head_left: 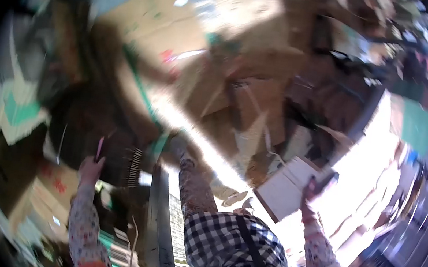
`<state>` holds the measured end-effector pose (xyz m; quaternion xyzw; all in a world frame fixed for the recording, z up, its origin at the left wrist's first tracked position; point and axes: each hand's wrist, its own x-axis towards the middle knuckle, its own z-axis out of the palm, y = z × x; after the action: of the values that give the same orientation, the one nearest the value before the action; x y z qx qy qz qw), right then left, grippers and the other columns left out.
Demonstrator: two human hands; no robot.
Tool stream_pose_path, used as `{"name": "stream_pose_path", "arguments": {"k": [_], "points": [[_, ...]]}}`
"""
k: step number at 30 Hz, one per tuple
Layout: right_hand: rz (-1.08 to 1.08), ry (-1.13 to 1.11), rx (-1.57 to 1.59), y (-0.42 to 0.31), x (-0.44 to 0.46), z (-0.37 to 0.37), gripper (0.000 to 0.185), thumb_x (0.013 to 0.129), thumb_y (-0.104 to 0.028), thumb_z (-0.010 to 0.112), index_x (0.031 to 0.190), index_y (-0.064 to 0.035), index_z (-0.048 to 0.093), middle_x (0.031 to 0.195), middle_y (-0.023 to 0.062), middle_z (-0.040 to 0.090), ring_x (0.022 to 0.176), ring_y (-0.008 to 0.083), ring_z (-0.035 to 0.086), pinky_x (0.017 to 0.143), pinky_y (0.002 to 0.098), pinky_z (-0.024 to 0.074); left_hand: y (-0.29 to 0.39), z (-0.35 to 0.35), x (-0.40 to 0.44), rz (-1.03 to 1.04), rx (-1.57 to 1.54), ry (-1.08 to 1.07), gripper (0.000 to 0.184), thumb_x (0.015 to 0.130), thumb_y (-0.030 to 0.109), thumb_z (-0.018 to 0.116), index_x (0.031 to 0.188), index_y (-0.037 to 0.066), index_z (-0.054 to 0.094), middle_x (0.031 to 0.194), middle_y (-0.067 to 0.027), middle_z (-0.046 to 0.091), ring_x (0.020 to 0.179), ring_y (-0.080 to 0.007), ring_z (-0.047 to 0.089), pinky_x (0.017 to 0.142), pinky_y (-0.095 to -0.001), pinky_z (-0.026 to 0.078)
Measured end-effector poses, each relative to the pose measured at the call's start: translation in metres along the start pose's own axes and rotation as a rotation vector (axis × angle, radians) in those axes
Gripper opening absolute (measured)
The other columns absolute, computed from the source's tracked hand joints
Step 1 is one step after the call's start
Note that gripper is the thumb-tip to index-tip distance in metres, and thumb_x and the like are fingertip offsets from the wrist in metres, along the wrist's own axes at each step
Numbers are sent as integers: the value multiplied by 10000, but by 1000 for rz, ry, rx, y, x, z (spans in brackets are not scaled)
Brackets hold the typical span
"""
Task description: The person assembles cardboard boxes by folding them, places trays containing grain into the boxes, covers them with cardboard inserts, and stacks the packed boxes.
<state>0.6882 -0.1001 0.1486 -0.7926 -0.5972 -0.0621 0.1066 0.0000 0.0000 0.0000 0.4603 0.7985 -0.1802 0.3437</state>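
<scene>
My left hand (91, 169) is at the lower left, closed around a thin pink item (99, 147) that sticks up from the fingers. At the lower right, my right hand (312, 197) touches the right edge of a pale, flat box or board (287, 189) with a brown edge. A dark object (331, 180) shows beside its fingers. Motion smears the right fingers, and their grip is unclear.
Flattened cardboard (153, 23) with green tape lies ahead, with more cardboard pieces (261, 104) heaped at the centre. A grey metal edge (161, 229) runs beside my leg. Bright sheets (359, 179) cover the right side. A green-and-white piece (20, 108) is at far left.
</scene>
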Motion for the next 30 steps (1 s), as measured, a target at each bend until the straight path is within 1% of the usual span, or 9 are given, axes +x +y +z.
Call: {"name": "stream_pose_path", "arguments": {"k": [5,7,10,13,17,23,27,29,30], "points": [[123,-454,-174,-89,44,-97,707,800,-335,630,1365,-4,362,1371,245,378,1275,423,347,1054,508,282,61,-73,-75,165,-1256,71,504,855,275,652,1156,-108,523,919,-86,640,729,-154,586,625,-297,483],[-110,-418,343,-57,41,-129,748,777,-386,622,1342,33,368,1265,279,435,1187,431,416,1006,479,341,165,-118,-187,285,-1546,34,445,882,242,618,1158,-91,514,835,-54,605,685,-133,554,600,-294,486],[-157,-501,644,-31,44,-218,768,797,-399,617,1365,36,337,1270,267,464,1195,378,456,1018,430,358,232,-110,-293,908,-1029,377,271,928,294,543,967,33,606,780,1,543,709,-105,527,580,-266,446],[-103,-8,964,39,32,-296,725,863,-405,557,1394,17,303,1377,229,398,1292,315,383,1047,401,333,354,-98,-498,646,-1430,252,184,936,185,516,789,84,562,602,42,447,471,-64,407,449,-239,389],[106,174,1890,140,11,-394,594,975,-402,364,1440,-55,240,1458,166,307,1350,268,297,1108,372,232,419,7,-664,939,-1255,306,187,845,143,647,699,50,577,616,26,523,539,-65,483,504,-246,414],[229,83,1320,286,-63,-315,554,972,-344,406,1416,-37,284,1440,124,331,1291,252,374,1041,372,358,422,107,-750,1440,-107,-85,426,825,386,624,1084,49,604,918,-151,629,867,-313,612,774,-379,489],[99,-91,1134,241,-85,-303,544,963,-305,426,1410,-25,294,1429,129,347,1287,252,379,1044,369,351,352,68,-741,1204,-251,355,453,843,381,602,1142,41,583,1017,-172,598,970,-323,584,842,-395,466],[-44,-127,1110,210,-76,-301,540,958,-286,436,1407,-19,299,1424,132,355,1285,252,381,1046,367,347,288,44,-742,1001,499,1422,497,802,280,675,1214,36,538,1181,-173,537,1082,-325,512,932,-424,397],[-105,-128,1108,195,-71,-306,538,956,-277,441,1405,-16,302,1422,133,359,1284,252,382,1046,367,345,269,6,-766,956,-128,1486,526,757,227,717,1209,30,531,1180,-172,546,1060,-325,519,943,-418,385]]}}
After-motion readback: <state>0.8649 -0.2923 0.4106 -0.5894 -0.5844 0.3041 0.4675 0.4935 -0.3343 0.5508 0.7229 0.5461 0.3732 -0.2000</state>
